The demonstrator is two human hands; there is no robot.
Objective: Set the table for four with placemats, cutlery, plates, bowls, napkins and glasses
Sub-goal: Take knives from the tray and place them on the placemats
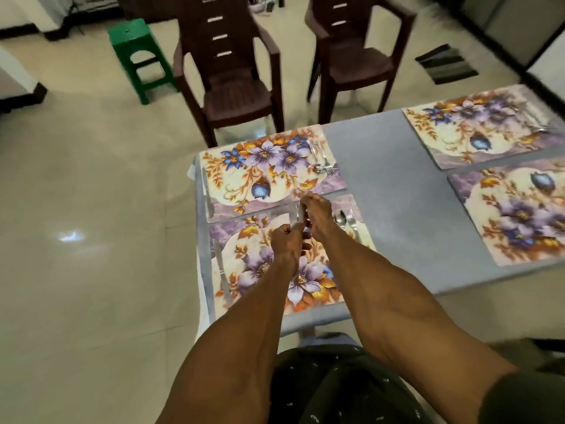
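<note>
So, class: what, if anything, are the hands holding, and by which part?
Both hands, left and right, grip a slim metal cutlery piece, probably a knife; which part cannot be told.

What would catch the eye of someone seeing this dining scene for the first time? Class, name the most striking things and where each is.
Four floral placemats cover the grey table, two near its left end and two at its right. Over the nearest mat, the left hand and right hand meet around a piece of silver cutlery. Beyond the table stand two dark brown plastic chairs, with a green stool to their left.
</note>
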